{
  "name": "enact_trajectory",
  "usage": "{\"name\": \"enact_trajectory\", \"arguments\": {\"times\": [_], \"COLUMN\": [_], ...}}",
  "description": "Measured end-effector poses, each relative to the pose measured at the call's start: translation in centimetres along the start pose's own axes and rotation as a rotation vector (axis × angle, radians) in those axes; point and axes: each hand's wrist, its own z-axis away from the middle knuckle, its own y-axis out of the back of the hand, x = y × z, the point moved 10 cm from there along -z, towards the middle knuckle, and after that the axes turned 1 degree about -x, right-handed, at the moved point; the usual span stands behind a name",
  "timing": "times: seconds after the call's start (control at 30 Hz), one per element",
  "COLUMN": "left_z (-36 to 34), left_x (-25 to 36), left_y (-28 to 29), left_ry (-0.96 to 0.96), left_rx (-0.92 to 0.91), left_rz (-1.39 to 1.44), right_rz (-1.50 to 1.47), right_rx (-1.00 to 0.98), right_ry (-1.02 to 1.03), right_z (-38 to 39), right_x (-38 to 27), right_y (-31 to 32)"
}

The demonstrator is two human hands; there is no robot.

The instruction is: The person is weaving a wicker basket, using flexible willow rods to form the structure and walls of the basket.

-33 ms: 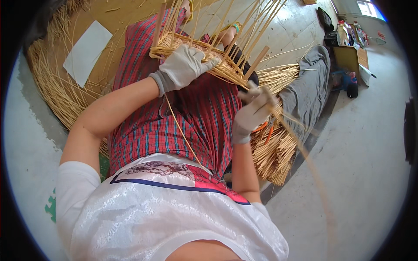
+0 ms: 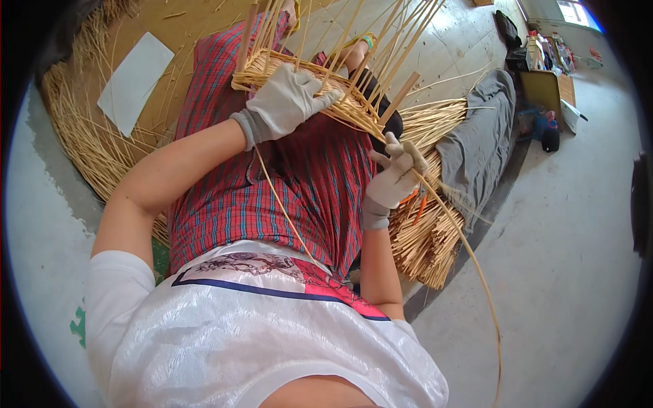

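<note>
My left hand [image 2: 282, 103], in a pale glove with a grey cuff, grips the near edge of a partly woven wicker basket [image 2: 357, 112], whose long stakes stick up and away from me over my red plaid-covered lap [image 2: 272, 197]. My right hand [image 2: 394, 177], also gloved, is at the basket's right end, fingers bent around a long pale strand [image 2: 476, 265] that trails down toward the floor at right. Another thin strand [image 2: 277, 197] hangs below my left hand across my lap. An orange-handled tool [image 2: 420, 207] lies partly hidden beside my right hand.
Reed bundles [image 2: 425, 258] lie at my right beside grey cloth [image 2: 476, 149]. Loose reeds [image 2: 88, 143] and a white sheet [image 2: 136, 81] lie on brown board at left. A bare foot in a yellow sandal [image 2: 357, 54] shows beyond the basket. A cluttered desk [image 2: 544, 88] stands at back right.
My right hand has shifted slightly up and left and is less blurred. The trailing strand has swung left. My left hand and the basket have moved very slightly left.
</note>
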Motion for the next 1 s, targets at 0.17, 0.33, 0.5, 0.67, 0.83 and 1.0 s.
{"name": "enact_trajectory", "arguments": {"times": [0.17, 0.33, 0.5, 0.67, 0.83, 1.0], "left_z": [-0.8, -2.2, -1.4, -1.5, -1.7, -1.9], "left_x": [0.6, -0.4, 2.4, 3.5, 3.3, 4.0], "left_y": [3.9, 2.3, 2.3, 0.2, -0.3, 0.7], "left_ry": [-0.186, -0.06, 0.037, -0.024, 0.08, 0.107], "left_rx": [0.296, 0.091, 0.402, 0.318, 0.261, 0.371], "left_rz": [-0.012, 0.115, 0.025, 0.132, 0.148, 0.193], "right_rz": [-0.024, 0.025, 0.213, -0.209, 0.385, 0.969], "right_rx": [0.253, 0.109, -0.171, 0.179, -0.015, -0.169], "right_ry": [-0.427, -0.386, -0.986, -0.959, -0.34, 0.476], "right_z": [-0.1, 0.3, 4.0, 6.0, -5.7, -12.5], "right_x": [-0.7, -4.4, 4.0, 6.0, -0.1, -2.2], "right_y": [1.6, -0.6, 0.2, 0.6, -2.6, -10.4]}}
